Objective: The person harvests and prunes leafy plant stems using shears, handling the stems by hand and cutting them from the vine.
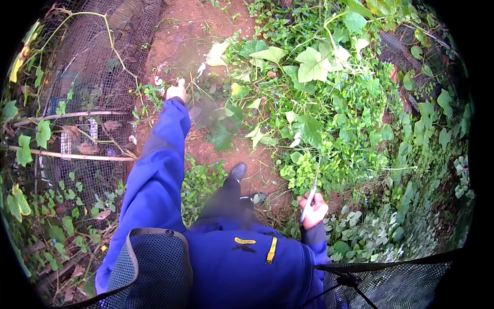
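Note:
My left arm stretches forward in a blue sleeve. The left hand [177, 92] is over a strip of reddish soil [170, 50], beside a small tuft of green weeds [153, 94]. Its fingers are curled and overexposed, so whether they hold a stem cannot be made out. Low on the right, my right hand [315, 210] grips a slim bladed tool [310, 201] with a pale handle. The thin blade points forward, its tip among leafy weeds [308, 172]. Several broad lobed vine leaves [314, 65] spread over the plants ahead.
Mesh netting [92, 50] stands along the left, with dry canes [77, 155] across it. A vine stem [112, 42] arches there. More netting [409, 58] lies at the right under leaves. My dark shoe [238, 171] rests on soil. Mesh fabric [154, 266] borders the lower view.

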Available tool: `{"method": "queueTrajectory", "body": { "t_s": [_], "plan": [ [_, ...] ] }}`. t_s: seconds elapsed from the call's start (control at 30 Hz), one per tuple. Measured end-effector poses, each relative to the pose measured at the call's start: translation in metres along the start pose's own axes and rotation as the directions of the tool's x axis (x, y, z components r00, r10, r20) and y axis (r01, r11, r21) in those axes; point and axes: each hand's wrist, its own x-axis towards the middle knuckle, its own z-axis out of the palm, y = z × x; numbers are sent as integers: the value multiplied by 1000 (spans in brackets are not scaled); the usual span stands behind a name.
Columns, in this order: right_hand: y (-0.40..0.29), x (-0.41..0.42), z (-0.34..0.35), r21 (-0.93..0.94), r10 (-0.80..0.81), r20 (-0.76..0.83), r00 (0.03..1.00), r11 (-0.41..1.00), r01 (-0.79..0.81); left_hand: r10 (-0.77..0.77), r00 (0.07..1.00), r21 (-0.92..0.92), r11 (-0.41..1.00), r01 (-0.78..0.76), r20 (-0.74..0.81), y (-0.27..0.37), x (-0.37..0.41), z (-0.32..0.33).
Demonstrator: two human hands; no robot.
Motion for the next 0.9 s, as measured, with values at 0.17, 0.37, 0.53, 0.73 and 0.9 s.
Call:
{"method": "queueTrajectory", "body": {
  "t_s": [0.17,0.37,0.53,0.73,0.9],
  "plan": [
    [66,-37,-3,119,70,-40,997,991,-65,-201,951,-482,825,294,236,-16,-67,36],
    [92,-88,-10,129,141,-107,984,984,-127,-296,641,-240,753,613,708,-94,-206,119],
    [76,-127,-43,426,246,-87,965,885,-188,-177,365,-9,891,455,914,-51,-342,155],
    [84,-182,-100,635,412,-259,874,754,-168,31,209,-32,999,3,977,61,-457,154],
    [154,-224,-101,655,500,-328,801,732,-189,131,114,-90,947,-309,985,92,-520,181]
  ]
}}
